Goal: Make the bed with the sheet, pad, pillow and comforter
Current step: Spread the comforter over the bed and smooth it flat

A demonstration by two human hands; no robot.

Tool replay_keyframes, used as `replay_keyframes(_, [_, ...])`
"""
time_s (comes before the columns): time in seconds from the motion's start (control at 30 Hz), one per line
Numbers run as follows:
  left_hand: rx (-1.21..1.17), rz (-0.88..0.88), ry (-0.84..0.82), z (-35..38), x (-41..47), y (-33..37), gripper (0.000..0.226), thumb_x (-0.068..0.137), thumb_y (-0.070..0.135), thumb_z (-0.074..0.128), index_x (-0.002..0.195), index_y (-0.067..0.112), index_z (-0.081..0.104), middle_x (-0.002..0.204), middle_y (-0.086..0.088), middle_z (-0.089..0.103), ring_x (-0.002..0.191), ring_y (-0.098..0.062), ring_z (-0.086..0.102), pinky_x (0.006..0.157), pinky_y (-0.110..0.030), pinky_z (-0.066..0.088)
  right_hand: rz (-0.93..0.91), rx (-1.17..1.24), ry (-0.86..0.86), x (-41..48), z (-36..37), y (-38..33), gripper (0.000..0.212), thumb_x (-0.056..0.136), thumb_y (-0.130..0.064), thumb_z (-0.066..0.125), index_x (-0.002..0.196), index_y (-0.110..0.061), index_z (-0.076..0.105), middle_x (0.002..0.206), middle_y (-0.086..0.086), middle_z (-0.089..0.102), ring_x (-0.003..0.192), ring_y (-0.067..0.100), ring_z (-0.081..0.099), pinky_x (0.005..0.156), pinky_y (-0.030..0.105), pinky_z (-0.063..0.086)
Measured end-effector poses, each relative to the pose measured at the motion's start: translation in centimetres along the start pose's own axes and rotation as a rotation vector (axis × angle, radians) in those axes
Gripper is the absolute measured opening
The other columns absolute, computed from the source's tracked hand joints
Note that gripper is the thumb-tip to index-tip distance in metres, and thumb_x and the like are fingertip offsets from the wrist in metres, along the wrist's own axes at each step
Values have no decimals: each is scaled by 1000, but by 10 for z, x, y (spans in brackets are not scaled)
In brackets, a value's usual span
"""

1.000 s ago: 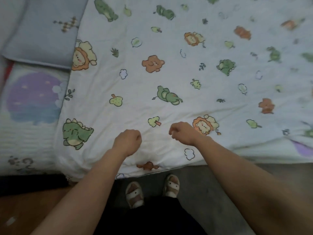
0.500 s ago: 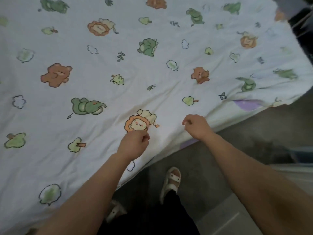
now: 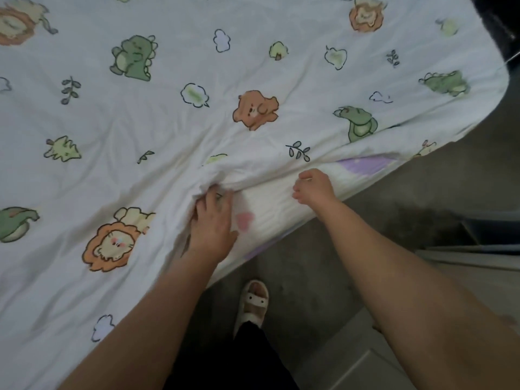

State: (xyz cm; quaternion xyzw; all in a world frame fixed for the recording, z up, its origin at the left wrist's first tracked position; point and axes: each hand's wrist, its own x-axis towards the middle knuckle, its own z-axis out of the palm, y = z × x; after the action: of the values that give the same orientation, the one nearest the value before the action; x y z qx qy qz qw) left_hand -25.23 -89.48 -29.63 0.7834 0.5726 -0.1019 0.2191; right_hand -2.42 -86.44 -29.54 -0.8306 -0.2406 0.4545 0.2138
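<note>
1. Most of the comforter (image 3: 168, 108) lies spread over the bed, left of and beyond the left hand (image 3: 213, 220), and is creased where it runs toward that hand. A hard tug from here could pull the far side askew (the cloth looks light and likely to slide).
2. The left hand has its fingers spread and fairly straight, with the tips pushed into the bunched fold at the comforter's edge. It presses rather than grips, so the fold may slip from under the fingers and stay rumpled.
3. Between the two hands a white quilted layer with a pink heart shows, probably the pad (image 3: 270, 204). It is bared where the comforter's edge is rucked back. Pushing the comforter across it could shift the pad as well.
4. The right hand (image 3: 313, 187) has loosely curled fingers and sits just beside the comforter's edge, over the pad. I cannot tell whether it pinches any cloth. If it holds nothing, only one hand controls the edge, which may then settle unevenly.
5. Right of that hand, the comforter's corner hangs past the bed over the floor (image 3: 422, 192). More pull toward the person could let it slide off.
</note>
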Motion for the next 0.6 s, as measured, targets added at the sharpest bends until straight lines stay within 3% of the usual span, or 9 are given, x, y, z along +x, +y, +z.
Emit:
replay_keyframes(0.07, [34, -56, 65, -2, 13, -4, 100, 69, 45, 78, 147, 22, 21, 149, -16, 18, 125, -38, 33, 98, -46, 40, 50, 174, -29, 5, 1, -13, 15, 88, -6, 52, 101, -14, 53, 93, 15, 63, 72, 24, 63, 65, 32, 55])
replay_keyframes(0.13, [81, -91, 67, -5, 24, -8, 103, 59, 49, 82, 142, 26, 27, 144, -9, 25, 121, -33, 37, 92, -43, 44, 106, 333, -54, 14, 5, -22, 11, 92, -5, 50, 86, -13, 54, 80, 13, 60, 66, 22, 59, 57, 26, 53])
replay_keyframes(0.23, [71, -97, 53, -6, 40, -15, 85, 61, 40, 83, 133, 24, 39, 134, -7, 36, 114, -33, 41, 85, -43, 45, 190, 518, -115, 26, 10, -32, 6, 93, -7, 53, 89, -6, 57, 77, 13, 60, 67, 22, 60, 64, 28, 54])
replay_keyframes(0.3, [49, -84, 78, -6, 48, -21, 62, 72, 25, 78, 126, 16, 48, 126, -12, 47, 108, -38, 48, 79, -45, 46, 226, 580, -151, 32, 12, -36, 3, 93, -10, 54, 93, -8, 56, 78, 12, 61, 67, 20, 61, 60, 26, 55])
replay_keyframes(0.37, [70, -76, 151, -5, 56, -27, 35, 76, 7, 68, 109, 5, 58, 107, -20, 60, 93, -42, 58, 68, -47, 49, 248, 616, -161, 35, 13, -41, 6, 92, -12, 55, 86, -11, 56, 73, 8, 58, 62, 16, 58, 53, 23, 52])
replay_keyframes(0.43, [40, -77, 175, -6, 59, -29, 19, 74, 2, 62, 92, -2, 61, 90, -25, 62, 80, -44, 60, 63, -48, 50, 244, 674, -158, 36, 12, -43, 5, 91, -12, 56, 88, -11, 58, 75, 6, 57, 66, 15, 56, 56, 23, 51])
replay_keyframes(0.53, [-113, 9, 234, -8, 55, -29, 27, 78, 23, 44, 82, -1, 58, 85, -23, 58, 77, -40, 56, 65, -42, 47, 216, 864, -205, 30, 8, -45, 13, 90, -12, 52, 100, -10, 60, 89, 7, 62, 83, 20, 61, 71, 29, 54])
replay_keyframes(0.6, [-298, 57, 235, -13, 45, -22, 38, 80, 31, 33, 85, 2, 58, 91, -18, 55, 84, -36, 54, 70, -38, 44, 196, 988, -260, 23, 6, -46, 20, 89, -14, 47, 104, -8, 58, 92, 8, 62, 82, 22, 61, 73, 33, 52])
